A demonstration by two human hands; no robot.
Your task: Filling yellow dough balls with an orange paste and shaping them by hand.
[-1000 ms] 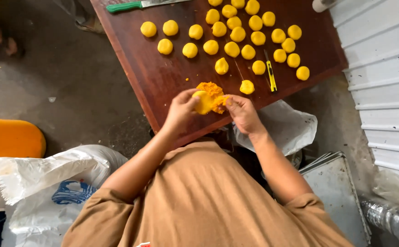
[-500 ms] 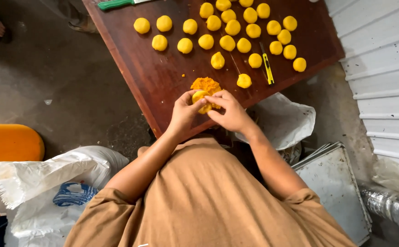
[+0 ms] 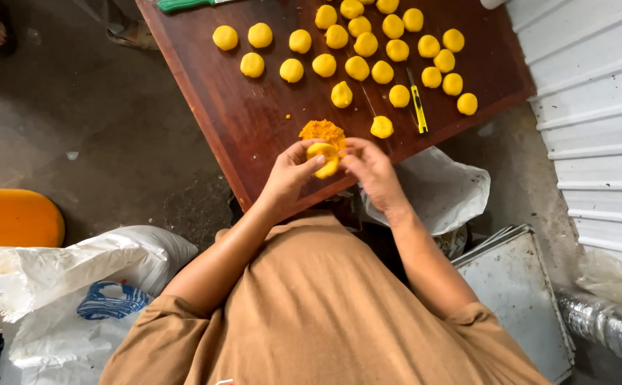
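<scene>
Dough piece pinched between both hands at the table's near edge

Dough piece (image 3: 324, 158), yellow and partly flattened, sits over the near edge of the table (image 3: 254, 121), just in front of a small orange mound of filling (image 3: 322, 130). Left hand (image 3: 288, 175) cups it from below with the thumb pressed on top; right hand (image 3: 369, 165) closes its fingertips on the other side, so both hands hold the piece in a narrow pinch. Its long axis seems to run slantwise, from the near left up toward the far right, with the broad face tilted up at the camera. To shape it well, I judge the thumbs should press evenly and the piece should be turned between pinches, so that the rim stays uniform and does not tear. Finished yellow balls (image 3: 357, 68) lie in rows toward the far edge, and a yellow cutter (image 3: 418, 108) rests near the right edge
</scene>
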